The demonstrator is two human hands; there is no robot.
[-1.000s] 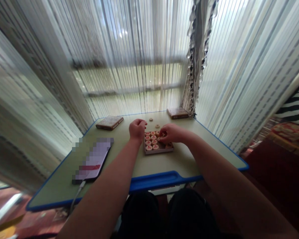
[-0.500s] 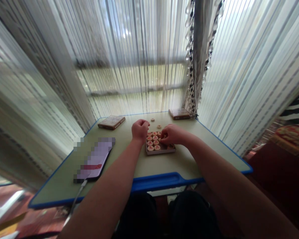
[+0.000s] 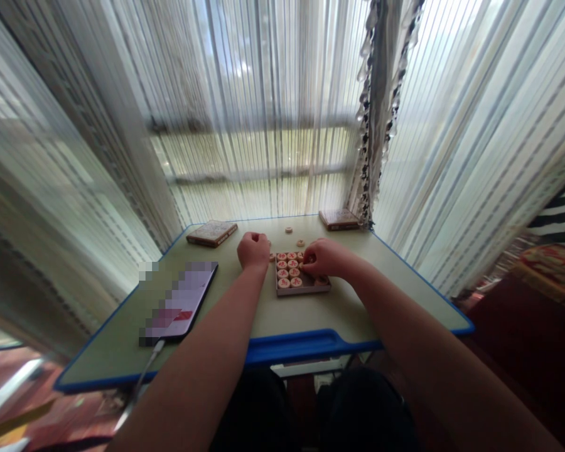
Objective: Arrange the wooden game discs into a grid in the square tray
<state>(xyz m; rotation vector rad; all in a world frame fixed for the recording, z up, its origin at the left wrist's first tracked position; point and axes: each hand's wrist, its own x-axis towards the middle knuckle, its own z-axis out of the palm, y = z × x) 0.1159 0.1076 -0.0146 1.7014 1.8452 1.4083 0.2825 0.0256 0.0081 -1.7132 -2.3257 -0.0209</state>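
Note:
A shallow box (image 3: 304,290) on the table holds several round Chinese chess pieces (image 3: 283,274) with red characters, set in rows mainly on its left side. My right hand (image 3: 327,256) reaches over the box's right half, thumb and finger pinching a pale Chinese chess piece (image 3: 302,267); the hand hides part of the rows. Just left of the box is my left hand (image 3: 253,251), its fingers curled closed; whatever they may hold is hidden. Loose pieces lie close to its fingers, and another loose piece (image 3: 301,243) lies behind the box.
A phone (image 3: 183,301) with a cable lies on the left of the blue-edged table (image 3: 358,314). Flat boxes stand at the back left (image 3: 211,233) and back right (image 3: 339,219). One more piece (image 3: 289,230) lies near the far edge. Sheer curtains (image 3: 263,157) hang behind.
My left hand has moved left, away from the box, uncovering loose pieces beside it. The right hand stays over the box with its fingers pinched.

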